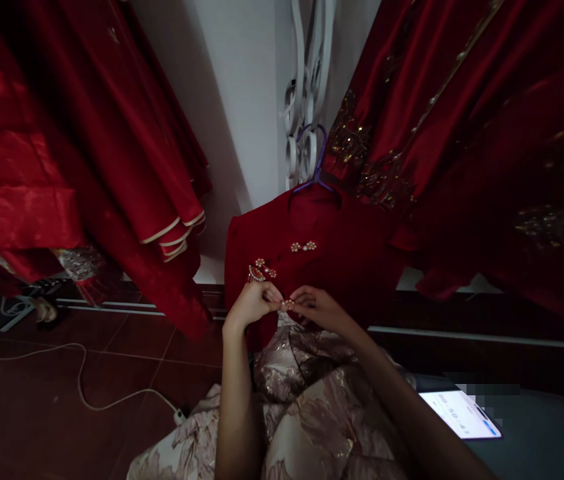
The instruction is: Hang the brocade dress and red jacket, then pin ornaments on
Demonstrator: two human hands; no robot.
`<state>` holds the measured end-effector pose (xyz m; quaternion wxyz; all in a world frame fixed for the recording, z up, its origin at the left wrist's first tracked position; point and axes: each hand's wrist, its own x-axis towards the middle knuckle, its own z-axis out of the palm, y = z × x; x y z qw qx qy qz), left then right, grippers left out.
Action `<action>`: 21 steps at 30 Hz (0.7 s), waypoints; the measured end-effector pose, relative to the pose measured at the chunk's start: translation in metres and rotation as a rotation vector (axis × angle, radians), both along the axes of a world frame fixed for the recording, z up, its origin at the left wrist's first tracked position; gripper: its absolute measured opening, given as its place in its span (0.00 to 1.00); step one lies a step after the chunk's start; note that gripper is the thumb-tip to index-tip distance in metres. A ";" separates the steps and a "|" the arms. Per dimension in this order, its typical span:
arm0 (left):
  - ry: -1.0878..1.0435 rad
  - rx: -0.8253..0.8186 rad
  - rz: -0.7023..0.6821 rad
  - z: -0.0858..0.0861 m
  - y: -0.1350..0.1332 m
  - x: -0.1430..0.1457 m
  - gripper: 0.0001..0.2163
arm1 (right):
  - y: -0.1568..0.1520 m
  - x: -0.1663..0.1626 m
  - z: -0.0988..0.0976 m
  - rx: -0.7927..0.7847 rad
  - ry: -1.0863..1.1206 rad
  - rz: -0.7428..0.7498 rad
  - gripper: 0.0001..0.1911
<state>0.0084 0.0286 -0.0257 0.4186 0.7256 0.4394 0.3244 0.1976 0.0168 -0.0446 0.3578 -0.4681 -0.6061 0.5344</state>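
Observation:
A red jacket (357, 240) hangs in front of me on a purple hanger (318, 163). On its front, near the neck, sits a pearl-and-flower clasp (304, 247). Lower on the left is a fan-shaped jewelled ornament (257, 273) with flower pieces beside it. My left hand (255, 305) and my right hand (321, 309) meet at the lower front of the jacket. Between their pinched fingertips is another small jewelled clasp (287, 305), partly covered by the fingers.
Red garments (127, 133) hang at the left, and red dresses with gold trim (402, 147) at the right. A white scrolled metal stand (307, 87) rises behind the hanger. A cable (82, 373) crosses the tiled floor. A lit phone (457, 415) lies at the lower right.

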 end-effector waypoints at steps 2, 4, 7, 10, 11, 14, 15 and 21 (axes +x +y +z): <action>-0.013 0.003 -0.014 -0.001 0.000 0.000 0.11 | -0.001 0.000 0.002 0.005 -0.004 0.006 0.20; -0.019 0.004 -0.026 -0.001 0.000 -0.001 0.11 | -0.002 -0.001 0.003 0.004 -0.011 0.009 0.20; -0.013 0.004 -0.034 -0.001 0.000 -0.001 0.11 | -0.004 -0.002 0.004 0.003 -0.017 0.003 0.19; -0.005 -0.010 -0.032 0.002 -0.002 -0.002 0.11 | -0.004 -0.003 0.005 0.022 -0.030 -0.001 0.19; -0.004 -0.012 -0.030 0.003 -0.002 -0.002 0.10 | -0.004 -0.003 0.005 0.038 -0.039 0.002 0.19; -0.017 -0.011 -0.030 0.004 -0.003 -0.002 0.09 | -0.004 -0.003 0.006 0.102 -0.064 0.027 0.17; -0.024 -0.011 -0.032 0.004 -0.003 -0.003 0.08 | -0.005 -0.003 0.007 0.120 -0.066 0.039 0.17; -0.031 -0.004 -0.036 0.005 -0.004 -0.004 0.11 | -0.005 -0.003 0.009 0.128 -0.042 0.102 0.19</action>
